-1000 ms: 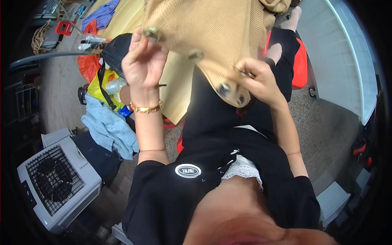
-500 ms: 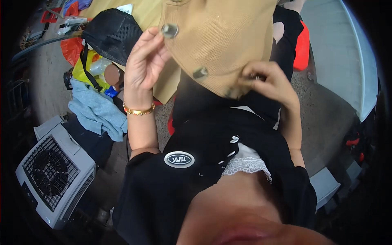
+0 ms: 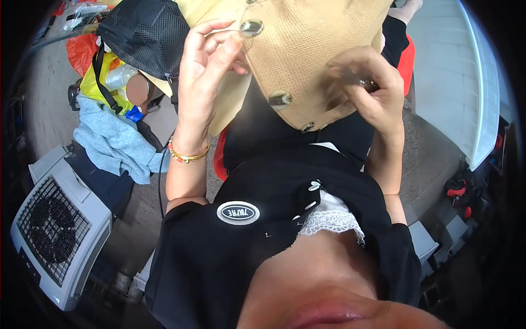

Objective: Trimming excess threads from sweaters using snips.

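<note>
A tan woven cloth piece (image 3: 323, 60) with a curved edge is raised above my lap. Large oval dark-and-cream buttons (image 3: 280, 100) line that edge. My left hand (image 3: 211, 68) is at the cloth's left edge, thumb tip beside the top button (image 3: 252, 28), some fingertips passing behind the edge. In front of the cloth's right side, my right hand (image 3: 372, 85) is curled, thumb and forefinger brought together. A small dark glossy thing (image 3: 368, 84) shows inside its fingers; its kind is unclear. Blur hides the fingertips.
To the left lie a black mesh bag (image 3: 145, 38), a yellow bag (image 3: 98, 82), a brown-lidded jar (image 3: 138, 89) and a light blue cloth (image 3: 115, 140). A grey-white fan unit (image 3: 57, 230) stands lower left. A pale curved panel (image 3: 452, 71) rises at right, beside something red (image 3: 406, 63).
The cloth has shifted to the right in view. My right hand has lifted away from its lower edge. My left hand remains by the top button, its fingers slightly more spread.
</note>
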Action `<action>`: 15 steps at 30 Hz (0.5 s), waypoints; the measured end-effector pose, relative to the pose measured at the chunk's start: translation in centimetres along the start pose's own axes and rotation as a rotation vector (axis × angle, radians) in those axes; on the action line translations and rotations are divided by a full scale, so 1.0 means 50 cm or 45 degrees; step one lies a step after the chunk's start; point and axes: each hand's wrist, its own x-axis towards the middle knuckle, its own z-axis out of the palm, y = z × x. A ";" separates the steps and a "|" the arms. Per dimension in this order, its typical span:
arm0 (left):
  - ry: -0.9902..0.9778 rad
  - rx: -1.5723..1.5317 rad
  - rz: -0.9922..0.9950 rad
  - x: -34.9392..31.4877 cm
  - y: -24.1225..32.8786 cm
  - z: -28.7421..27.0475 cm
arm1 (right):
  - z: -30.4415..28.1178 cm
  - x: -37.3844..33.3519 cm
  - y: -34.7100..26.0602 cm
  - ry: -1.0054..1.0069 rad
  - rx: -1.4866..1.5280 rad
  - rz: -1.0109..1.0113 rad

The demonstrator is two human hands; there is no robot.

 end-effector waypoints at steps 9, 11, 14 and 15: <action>0.052 0.259 -0.038 -0.014 -0.025 0.005 | 0.006 0.040 -0.033 0.066 -0.195 -0.123; 0.044 0.268 -0.018 -0.012 -0.031 0.003 | 0.005 0.056 -0.053 0.026 -0.281 -0.171; 0.039 0.324 0.052 -0.009 -0.034 0.005 | 0.003 0.079 -0.061 -0.047 -0.428 -0.229; 0.043 0.372 0.101 -0.008 -0.034 0.006 | 0.002 0.091 -0.066 -0.084 -0.480 -0.310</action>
